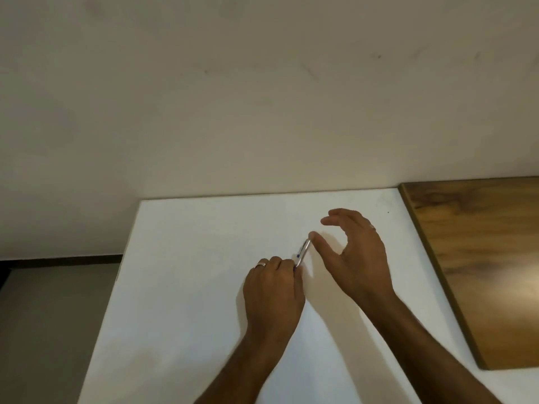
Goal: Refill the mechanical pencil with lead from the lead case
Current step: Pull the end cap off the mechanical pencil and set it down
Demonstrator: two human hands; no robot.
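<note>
The slim silvery mechanical pencil with a blue mark (302,253) sits at frame centre over the white tabletop (189,272), pinched in the closed left hand (272,290). The right hand (358,255) hangs open — thumb touching the pencil's upper end, holding nothing. Best keep the barrel steady and work that end gently; no lead case shows.

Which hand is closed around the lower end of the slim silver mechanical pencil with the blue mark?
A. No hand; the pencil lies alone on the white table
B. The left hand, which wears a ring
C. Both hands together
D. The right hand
B: the left hand, which wears a ring, is closed around the lower end of the slim silver mechanical pencil with the blue mark, while the open right hand only meets the pencil's upper end with its thumb.
</note>
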